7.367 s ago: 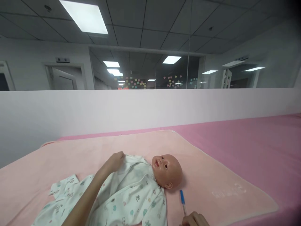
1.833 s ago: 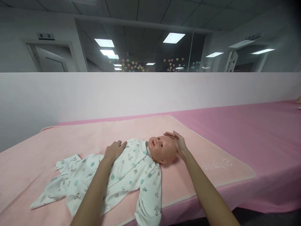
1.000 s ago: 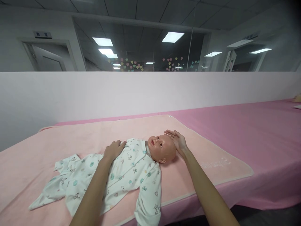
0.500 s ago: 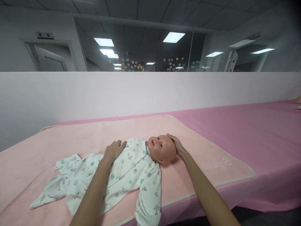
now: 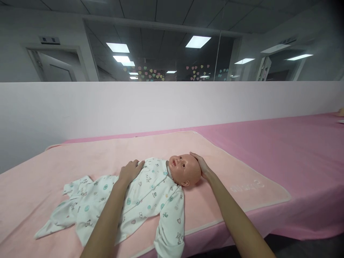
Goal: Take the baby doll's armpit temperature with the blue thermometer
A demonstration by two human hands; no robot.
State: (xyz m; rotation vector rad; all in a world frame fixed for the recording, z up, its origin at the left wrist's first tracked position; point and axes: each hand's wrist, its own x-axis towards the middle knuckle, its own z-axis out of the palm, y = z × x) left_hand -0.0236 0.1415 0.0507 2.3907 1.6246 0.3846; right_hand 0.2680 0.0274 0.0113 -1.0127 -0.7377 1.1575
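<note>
A baby doll (image 5: pixel 184 170) lies on its back on a peach blanket (image 5: pixel 220 172), head to the right. It wears a white romper (image 5: pixel 150 193) with small green and brown prints; one sleeve hangs toward the near edge. My left hand (image 5: pixel 131 171) rests flat on the doll's torso, fingers stretched out. Against the crown of the doll's head lies my right hand (image 5: pixel 201 165), its palm and fingers curved along the head without gripping. The doll's far arm is hidden from view.
Under the blanket, a pink cloth (image 5: pixel 282 150) covers the table and hangs over its near edge. A white partition (image 5: pixel 161 107) runs along the back. Beyond it are glass with heart-shaped stickers (image 5: pixel 150 74) and a door (image 5: pixel 56 68). Something small sits at the far right edge.
</note>
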